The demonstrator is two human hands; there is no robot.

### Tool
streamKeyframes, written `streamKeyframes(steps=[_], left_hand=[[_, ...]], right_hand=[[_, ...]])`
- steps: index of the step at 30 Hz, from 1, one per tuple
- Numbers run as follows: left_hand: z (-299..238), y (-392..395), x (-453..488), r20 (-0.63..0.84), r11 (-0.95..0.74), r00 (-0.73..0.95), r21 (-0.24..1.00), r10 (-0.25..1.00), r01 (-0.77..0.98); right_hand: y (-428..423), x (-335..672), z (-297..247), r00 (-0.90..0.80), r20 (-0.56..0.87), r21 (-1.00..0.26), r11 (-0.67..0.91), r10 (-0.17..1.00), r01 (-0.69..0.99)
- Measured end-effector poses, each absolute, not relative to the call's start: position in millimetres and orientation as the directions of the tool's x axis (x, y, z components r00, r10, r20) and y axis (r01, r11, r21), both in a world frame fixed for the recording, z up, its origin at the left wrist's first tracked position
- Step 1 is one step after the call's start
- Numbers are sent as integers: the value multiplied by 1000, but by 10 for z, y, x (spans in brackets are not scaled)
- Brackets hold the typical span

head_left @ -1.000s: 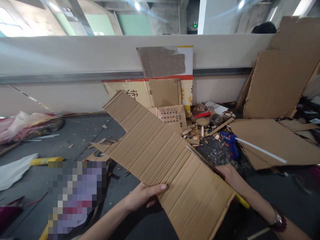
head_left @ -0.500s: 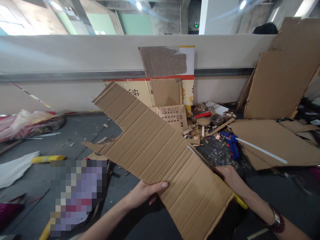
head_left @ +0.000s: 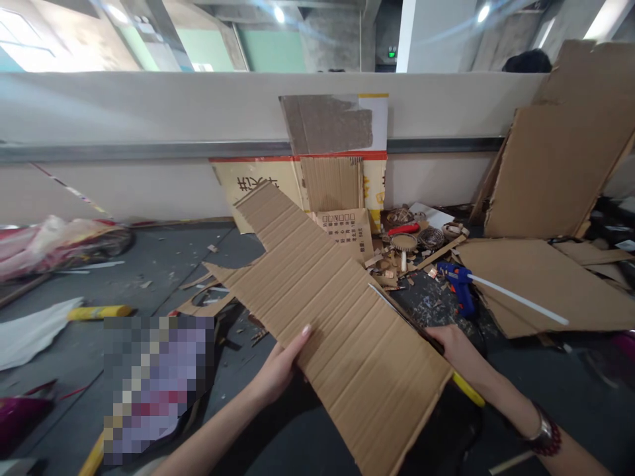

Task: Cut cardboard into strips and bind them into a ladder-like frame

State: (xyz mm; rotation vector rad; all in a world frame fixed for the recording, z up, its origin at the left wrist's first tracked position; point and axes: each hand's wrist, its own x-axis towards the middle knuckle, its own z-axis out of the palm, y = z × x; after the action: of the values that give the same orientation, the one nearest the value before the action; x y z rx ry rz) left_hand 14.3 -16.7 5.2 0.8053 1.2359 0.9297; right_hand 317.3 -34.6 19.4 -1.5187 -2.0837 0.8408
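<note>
Left hand (head_left: 280, 370) narrow, gripping edge of cardboard sheet (head_left: 347, 337). Right hand (head_left: 456, 350) closed on yellow-handled scissors (head_left: 469, 390), blade lying along sheet's right edge. Sheet held between both hands, far end tilted away. Blue glue gun (head_left: 459, 287) just right of sheet, near scissors; loose cardboard (head_left: 546, 284) farther right; scrap pile (head_left: 381, 261) just beyond sheet.
</note>
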Motion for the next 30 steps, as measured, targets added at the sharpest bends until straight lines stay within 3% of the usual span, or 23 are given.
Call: streamKeyframes(steps=[5,15,30], left_hand=[[131,-155,147,-411,418,77,888,908,-190],[51,-195,86,-329,312,184,943,926,114],[11,-355,182,-295,240,297,948,908,210]], right_hand=[[-393,3151,257,-286,5,-675,214,958,706],[-391,3186,266,-311,-14,-666,223,950,712],[-398,3201,244,-317,10,-601,259,948,756]])
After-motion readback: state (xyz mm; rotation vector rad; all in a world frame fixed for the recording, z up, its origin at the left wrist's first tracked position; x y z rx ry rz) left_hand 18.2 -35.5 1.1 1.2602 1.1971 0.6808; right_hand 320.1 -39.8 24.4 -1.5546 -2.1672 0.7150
